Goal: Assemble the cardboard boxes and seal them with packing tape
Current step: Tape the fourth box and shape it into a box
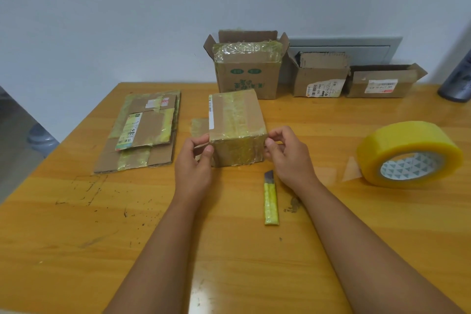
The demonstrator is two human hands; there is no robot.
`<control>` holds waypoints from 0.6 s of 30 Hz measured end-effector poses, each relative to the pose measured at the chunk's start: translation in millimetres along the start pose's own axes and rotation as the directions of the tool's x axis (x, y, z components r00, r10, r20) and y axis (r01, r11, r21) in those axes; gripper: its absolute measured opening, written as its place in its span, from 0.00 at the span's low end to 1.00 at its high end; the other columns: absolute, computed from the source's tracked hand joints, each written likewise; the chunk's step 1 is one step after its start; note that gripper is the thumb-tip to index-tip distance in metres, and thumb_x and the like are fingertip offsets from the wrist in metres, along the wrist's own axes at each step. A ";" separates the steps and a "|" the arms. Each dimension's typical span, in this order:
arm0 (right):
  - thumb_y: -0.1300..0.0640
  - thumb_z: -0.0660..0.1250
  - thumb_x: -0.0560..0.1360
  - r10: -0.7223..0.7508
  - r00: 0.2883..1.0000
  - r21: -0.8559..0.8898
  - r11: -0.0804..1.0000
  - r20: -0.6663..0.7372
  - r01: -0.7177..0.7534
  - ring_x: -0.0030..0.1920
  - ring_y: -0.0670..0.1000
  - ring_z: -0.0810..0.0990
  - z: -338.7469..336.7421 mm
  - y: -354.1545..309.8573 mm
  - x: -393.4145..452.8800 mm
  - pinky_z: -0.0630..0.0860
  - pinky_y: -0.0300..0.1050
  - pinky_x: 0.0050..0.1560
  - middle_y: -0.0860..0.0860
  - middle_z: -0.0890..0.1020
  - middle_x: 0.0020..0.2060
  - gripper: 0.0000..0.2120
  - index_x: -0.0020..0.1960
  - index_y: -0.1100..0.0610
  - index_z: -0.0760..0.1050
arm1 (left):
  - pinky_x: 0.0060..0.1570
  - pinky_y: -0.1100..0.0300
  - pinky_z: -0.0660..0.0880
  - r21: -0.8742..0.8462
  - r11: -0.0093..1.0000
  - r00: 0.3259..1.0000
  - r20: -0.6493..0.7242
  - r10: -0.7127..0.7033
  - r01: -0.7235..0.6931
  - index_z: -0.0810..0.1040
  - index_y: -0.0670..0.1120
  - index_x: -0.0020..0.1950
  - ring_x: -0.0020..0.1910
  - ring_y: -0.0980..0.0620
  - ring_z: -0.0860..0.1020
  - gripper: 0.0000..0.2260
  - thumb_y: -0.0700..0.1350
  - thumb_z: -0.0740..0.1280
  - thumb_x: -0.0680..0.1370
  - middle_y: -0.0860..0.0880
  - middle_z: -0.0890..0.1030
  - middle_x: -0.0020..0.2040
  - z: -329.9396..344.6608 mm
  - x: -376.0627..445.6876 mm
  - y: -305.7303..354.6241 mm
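A small taped cardboard box (235, 125) stands on the wooden table (76, 224) in front of me. My left hand (195, 163) grips its near left corner, thumb on the front face. My right hand (288, 155) pinches its near right edge with curled fingers. A big roll of yellow packing tape (407, 153) lies flat at the right, a loose end of tape stuck out to its left. A yellow utility knife (271, 199) lies on the table just below my right hand, blade out.
Flattened cardboard boxes (145, 132) are stacked at the left. Three open boxes line the wall: a tall one (246, 71), a middle one (319, 76) and a low one (382, 83). A dark grey object (458, 79) stands at the far right edge.
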State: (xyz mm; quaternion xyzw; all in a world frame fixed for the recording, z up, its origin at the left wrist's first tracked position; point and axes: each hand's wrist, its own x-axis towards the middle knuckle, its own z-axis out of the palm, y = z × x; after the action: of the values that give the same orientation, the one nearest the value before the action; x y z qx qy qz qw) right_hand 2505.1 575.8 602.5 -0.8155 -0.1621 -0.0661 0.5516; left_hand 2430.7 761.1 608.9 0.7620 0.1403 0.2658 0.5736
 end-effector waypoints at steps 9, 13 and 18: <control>0.59 0.63 0.81 -0.005 0.998 -0.018 1.000 -0.067 0.004 0.38 0.55 0.81 6.6 -5.4 -0.8 0.79 0.55 0.41 0.52 0.81 0.35 0.08 0.46 0.54 0.79 | 0.57 0.53 0.77 -0.047 0.997 0.996 -0.062 -0.071 0.069 0.77 0.51 0.46 0.53 0.52 0.81 0.05 0.41 0.68 0.80 0.50 0.83 0.50 3.1 2.7 -4.5; 0.55 0.62 0.82 -0.184 0.983 -0.238 0.955 -0.010 0.177 0.36 0.50 0.74 10.3 -17.4 -6.1 0.69 0.47 0.36 0.49 0.77 0.35 0.10 0.47 0.59 0.78 | 0.52 0.55 0.78 -0.171 0.981 0.979 -0.161 -0.122 0.094 0.79 0.49 0.46 0.47 0.53 0.80 0.04 0.41 0.69 0.79 0.48 0.83 0.46 3.2 4.2 -4.7; 0.50 0.62 0.82 -0.171 0.985 -0.282 0.943 0.037 0.175 0.37 0.52 0.71 25.5 -21.7 -11.2 0.62 0.49 0.35 0.50 0.73 0.35 0.14 0.42 0.58 0.70 | 0.57 0.57 0.77 -0.140 0.985 0.921 -0.362 -0.143 0.098 0.80 0.50 0.47 0.52 0.54 0.81 0.04 0.44 0.68 0.80 0.50 0.84 0.50 10.8 3.8 -0.8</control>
State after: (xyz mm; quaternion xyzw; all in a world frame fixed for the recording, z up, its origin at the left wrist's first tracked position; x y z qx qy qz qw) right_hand 2485.4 604.4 608.6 -0.8692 -0.2253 -0.1318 0.4200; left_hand 2440.0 754.7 606.9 0.6525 0.2768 0.3768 0.5964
